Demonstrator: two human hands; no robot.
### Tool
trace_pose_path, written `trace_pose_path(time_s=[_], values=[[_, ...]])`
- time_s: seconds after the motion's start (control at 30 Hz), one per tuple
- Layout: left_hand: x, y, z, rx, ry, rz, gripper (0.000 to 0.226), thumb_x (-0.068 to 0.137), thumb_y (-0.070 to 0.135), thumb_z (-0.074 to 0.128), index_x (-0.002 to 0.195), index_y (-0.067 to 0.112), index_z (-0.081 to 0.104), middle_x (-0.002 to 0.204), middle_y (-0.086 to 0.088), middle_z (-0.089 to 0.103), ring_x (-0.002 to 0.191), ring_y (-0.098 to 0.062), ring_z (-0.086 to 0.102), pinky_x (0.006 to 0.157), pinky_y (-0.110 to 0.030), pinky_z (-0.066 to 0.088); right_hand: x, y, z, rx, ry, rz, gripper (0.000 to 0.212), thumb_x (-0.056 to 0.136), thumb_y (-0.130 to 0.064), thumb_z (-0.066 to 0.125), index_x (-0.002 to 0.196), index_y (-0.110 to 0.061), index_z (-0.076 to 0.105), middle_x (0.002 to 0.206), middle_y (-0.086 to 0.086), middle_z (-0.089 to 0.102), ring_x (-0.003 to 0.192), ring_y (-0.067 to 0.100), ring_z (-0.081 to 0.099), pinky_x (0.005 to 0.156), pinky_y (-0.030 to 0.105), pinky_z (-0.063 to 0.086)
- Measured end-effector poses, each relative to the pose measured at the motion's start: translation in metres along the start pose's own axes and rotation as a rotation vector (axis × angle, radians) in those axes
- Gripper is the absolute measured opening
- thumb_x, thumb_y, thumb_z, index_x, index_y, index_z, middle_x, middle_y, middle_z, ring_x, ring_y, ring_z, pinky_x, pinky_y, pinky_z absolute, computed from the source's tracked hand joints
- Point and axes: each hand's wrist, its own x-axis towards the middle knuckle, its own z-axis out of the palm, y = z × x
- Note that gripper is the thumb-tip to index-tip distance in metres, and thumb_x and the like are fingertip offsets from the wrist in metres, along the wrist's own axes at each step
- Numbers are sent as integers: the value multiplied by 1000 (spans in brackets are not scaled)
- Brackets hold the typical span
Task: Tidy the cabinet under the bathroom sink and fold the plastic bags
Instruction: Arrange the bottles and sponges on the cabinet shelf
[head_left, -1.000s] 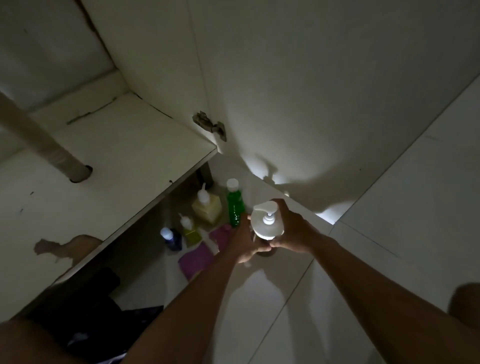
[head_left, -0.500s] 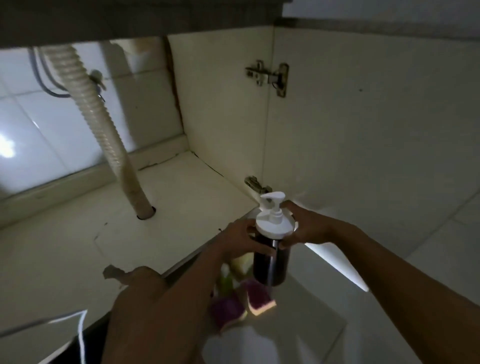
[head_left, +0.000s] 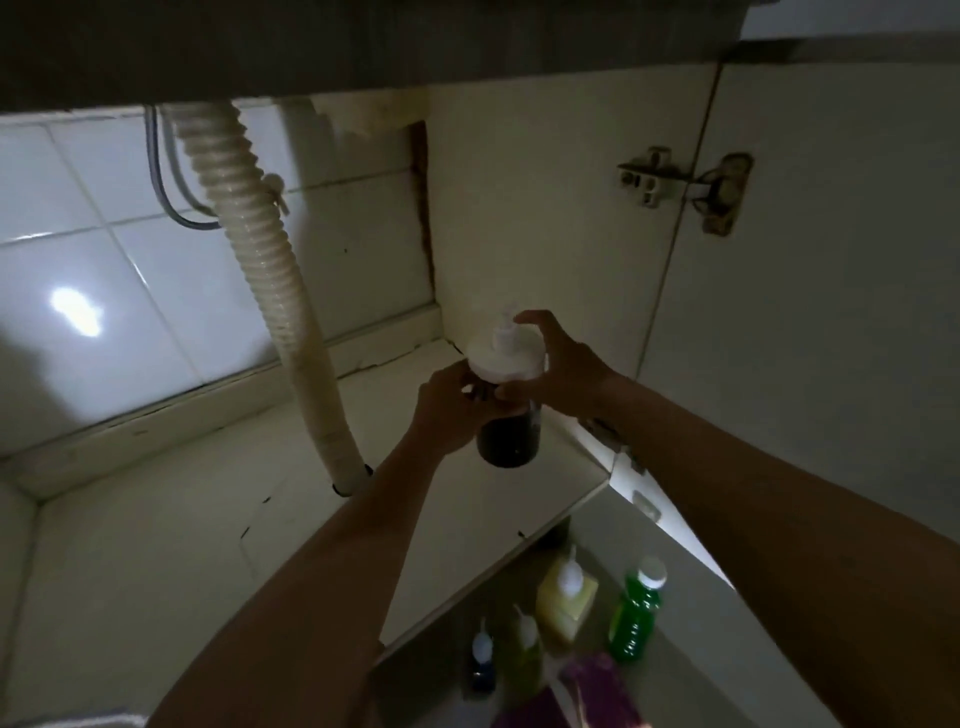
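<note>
A dark pump bottle with a white pump top is held in the air over the back right part of the cabinet floor. My left hand wraps its dark body from the left. My right hand grips it just under the white cap from the right. The bottle is upright, near the cabinet's right inner wall. No plastic bags are visible.
A ribbed white drain hose runs down into a hole in the cabinet floor. On the tiled floor outside stand a green bottle, a yellow bottle, a small yellow-green bottle, a small blue bottle and purple sponges. The open door hangs on the right.
Both hands have lifted the pump bottle from the floor outside up and into the cabinet. The view has tilted up toward the cabinet's back wall.
</note>
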Motion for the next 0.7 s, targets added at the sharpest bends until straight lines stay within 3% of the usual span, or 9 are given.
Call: trace_pose_path(time_s=[0.17,0.3,0.4,0.53,0.7], values=[[52,-37,-6,53,49,-61,79,68,32,89,138,27,53,123,12,61,112,-11,56,89,-24,41,54,18,35,65,63,-79,76,78,-32,83,139,-24,38,124,0,55,106,21,56,79,28,44],[83,-67,-2,44,108,-108,81,71,30,87,141,24,48,139,4,56,126,-18,51,94,-25,37,89,35,52,-6,61,-102,65,89,-26,73,146,-23,42,139,6,57,120,27,57,87,28,45],[101,-85,-5,50,123,-151,84,70,38,86,143,23,46,140,5,54,128,-18,50,97,-27,39,106,41,63,-56,108,-129,56,94,-27,67,145,-24,44,138,6,58,118,26,58,85,24,42],[124,-102,-12,62,114,-180,89,68,50,85,144,27,43,139,6,53,124,-20,53,102,-44,49,130,42,72,-74,162,-134,43,93,-32,67,131,-22,49,120,7,65,96,26,63,75,30,48],[153,-108,-15,84,80,-139,82,77,43,80,146,28,39,143,2,50,128,-23,51,105,-46,45,152,47,73,-234,255,-210,36,95,-27,65,128,-20,54,120,8,57,103,26,60,77,30,45]])
